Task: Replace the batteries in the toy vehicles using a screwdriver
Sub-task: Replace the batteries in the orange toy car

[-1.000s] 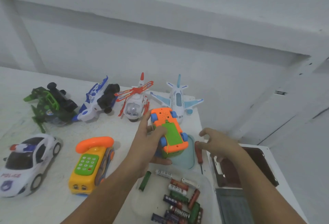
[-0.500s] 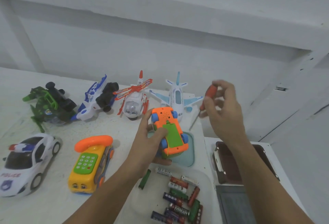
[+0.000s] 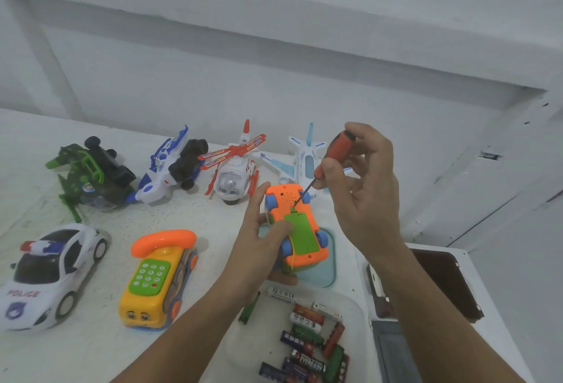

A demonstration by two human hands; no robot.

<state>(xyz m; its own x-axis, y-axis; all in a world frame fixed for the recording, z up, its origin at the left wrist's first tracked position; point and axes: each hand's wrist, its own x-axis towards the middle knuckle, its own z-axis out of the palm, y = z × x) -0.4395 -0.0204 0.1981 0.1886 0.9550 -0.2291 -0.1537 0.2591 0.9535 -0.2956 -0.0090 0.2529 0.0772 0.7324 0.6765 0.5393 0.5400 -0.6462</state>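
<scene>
Orange toy car (image 3: 283,199) is upside down, lifted just above the table (image 3: 91,352), over a teal tray (image 3: 329,263). Left hand (image 3: 259,248) grips it, fingers wrapped round the side and thumb on the green battery cover (image 3: 304,239). Right hand (image 3: 362,196) pinches the red screwdriver (image 3: 339,146) by the handle between thumb and fingertips. From what I can see, the tip touches the top edge of the cover. Loose batteries (image 3: 307,352) lie in a clear tub (image 3: 359,309) near the bottom edge. A police car (image 3: 51,273) and a yellow phone toy (image 3: 158,279) sit at left. Behind them I see a green vehicle (image 3: 91,175), a blue-white vehicle (image 3: 170,166), a helicopter (image 3: 234,169) and a plane (image 3: 304,160) in a row.
</scene>
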